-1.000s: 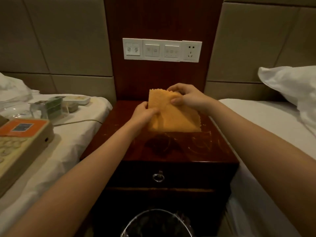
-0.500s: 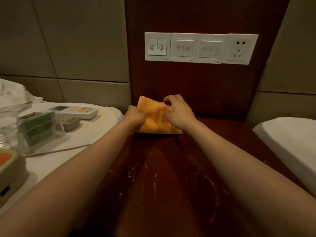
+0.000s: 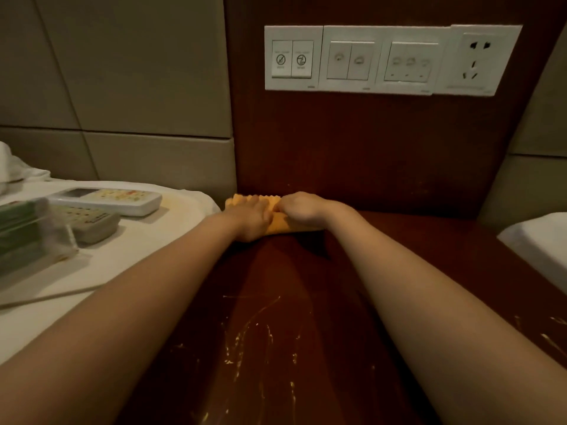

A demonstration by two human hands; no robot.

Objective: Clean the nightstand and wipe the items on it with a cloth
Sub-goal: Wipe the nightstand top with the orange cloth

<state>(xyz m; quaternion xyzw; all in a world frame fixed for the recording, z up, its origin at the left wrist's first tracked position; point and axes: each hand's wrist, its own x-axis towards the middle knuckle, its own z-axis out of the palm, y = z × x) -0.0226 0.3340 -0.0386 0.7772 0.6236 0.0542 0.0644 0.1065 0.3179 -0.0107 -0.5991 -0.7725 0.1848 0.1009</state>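
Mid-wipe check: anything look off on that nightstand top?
Yes: pale yellowish streaks and flecks mark the nightstand top near the camera, between the forearms, with more at its right edge. The orange cloth, held by the left hand and right hand at the back edge, lies clear of them.

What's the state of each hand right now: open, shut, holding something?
Left hand: grips the folded orange cloth on the dark wooden nightstand.
Right hand: fingers curled on the same cloth.
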